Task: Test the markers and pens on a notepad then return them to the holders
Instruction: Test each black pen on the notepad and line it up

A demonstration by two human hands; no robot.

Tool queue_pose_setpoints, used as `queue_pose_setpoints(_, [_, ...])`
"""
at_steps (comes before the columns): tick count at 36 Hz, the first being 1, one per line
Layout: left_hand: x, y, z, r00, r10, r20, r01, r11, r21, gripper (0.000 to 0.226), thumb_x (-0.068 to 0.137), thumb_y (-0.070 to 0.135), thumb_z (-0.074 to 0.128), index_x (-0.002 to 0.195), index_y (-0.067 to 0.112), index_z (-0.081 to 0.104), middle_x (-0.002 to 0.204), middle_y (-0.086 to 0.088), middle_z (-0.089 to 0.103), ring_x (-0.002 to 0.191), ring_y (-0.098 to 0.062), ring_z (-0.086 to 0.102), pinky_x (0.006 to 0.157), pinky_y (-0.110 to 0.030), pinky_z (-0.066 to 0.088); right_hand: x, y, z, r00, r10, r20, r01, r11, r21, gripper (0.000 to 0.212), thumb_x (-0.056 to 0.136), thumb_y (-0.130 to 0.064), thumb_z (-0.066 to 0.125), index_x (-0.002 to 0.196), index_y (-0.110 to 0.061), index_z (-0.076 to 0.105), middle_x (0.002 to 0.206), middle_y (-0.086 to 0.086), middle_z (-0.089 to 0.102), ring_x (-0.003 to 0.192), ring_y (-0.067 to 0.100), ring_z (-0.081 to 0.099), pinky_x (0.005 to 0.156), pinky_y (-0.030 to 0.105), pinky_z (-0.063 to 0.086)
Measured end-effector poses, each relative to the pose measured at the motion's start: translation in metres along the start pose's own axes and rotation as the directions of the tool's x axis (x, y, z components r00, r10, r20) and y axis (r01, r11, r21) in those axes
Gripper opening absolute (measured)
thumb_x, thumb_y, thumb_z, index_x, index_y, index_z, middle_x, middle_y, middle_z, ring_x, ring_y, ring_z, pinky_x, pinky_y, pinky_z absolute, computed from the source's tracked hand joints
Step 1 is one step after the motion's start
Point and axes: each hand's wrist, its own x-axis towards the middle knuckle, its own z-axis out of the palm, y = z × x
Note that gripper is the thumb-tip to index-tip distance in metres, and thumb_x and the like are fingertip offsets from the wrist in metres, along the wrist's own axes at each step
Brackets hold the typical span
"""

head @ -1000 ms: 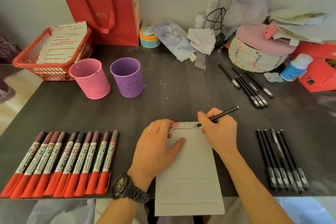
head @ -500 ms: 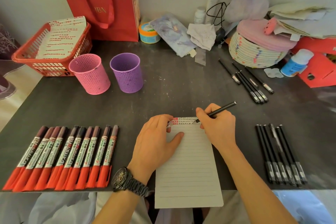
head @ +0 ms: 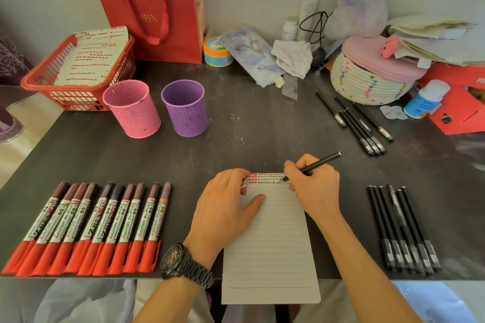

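Pen (head: 321, 162) tip shifted v. slightly

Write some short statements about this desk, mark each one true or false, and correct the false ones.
1. The right hand grips a black pen with its tip at the top of the notepad. True.
2. The purple holder stands right of the pink holder. True.
3. The red-capped markers stand in the pink holder. False: they lie in a row on the table, left of the notepad.
4. The left hand rests on the markers. False: it rests on the notepad.
5. The notepad is full of writing. False: only its top line bears marks.
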Motion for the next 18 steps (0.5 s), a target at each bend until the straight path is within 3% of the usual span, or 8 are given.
queue_pose_setpoints(8, [0.0011, -0.0005, 0.0015, 1.000, -0.015, 0.014, 0.015, 1.000, -0.001, 0.045, 0.085, 0.065, 0.056, 0.123, 0.040, 0.047, 0.096, 0.030, 0.043, 0.095, 0.005, 0.043, 0.077, -0.008, 0.025, 0.0002, -0.0002, 0.0005, 1.000, 0.004, -0.012, -0.004, 1.000, -0.010, 0.030, 0.090, -0.019, 0.070, 0.062, -0.016, 0.060, 0.053, 0.000, 0.064, 0.048, 0.002, 0.062, 0.054, 0.007, 0.045])
queue_pose_setpoints(18, [0.0002, -0.0015, 0.0009, 1.000, -0.016, 0.001, 0.016, 1.000, 0.006, 0.043, 0.084, 0.065, 0.056, 0.120, 0.043, 0.044, 0.089, 0.035, 0.041, 0.092, 0.006, 0.042, 0.071, -0.003, 0.024, 0.0005, 0.0015, 0.0005, 1.000, 0.012, -0.025, -0.012, 1.000, -0.013, 0.031, 0.090, -0.018, 0.069, 0.062, -0.014, 0.058, 0.052, -0.001, 0.061, 0.050, 0.004, 0.066, 0.053, 0.008, 0.046])
